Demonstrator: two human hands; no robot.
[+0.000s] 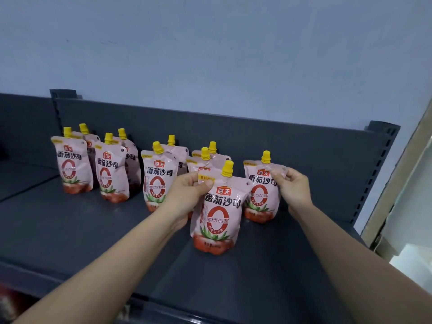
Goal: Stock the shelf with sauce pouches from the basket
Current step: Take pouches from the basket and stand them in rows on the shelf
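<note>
Our left hand (187, 192) pinches the front pouch (216, 213) upright on the shelf (81, 225); our right hand (293, 185) pinches the rightmost pouch (261, 192) at its top corner.

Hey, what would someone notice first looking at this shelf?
The left hand pinches the top corner of a pink tomato sauce pouch standing at the front centre of the dark shelf. The right hand grips the rightmost pouch; more yellow-capped pouches stand paired to the left.
</note>
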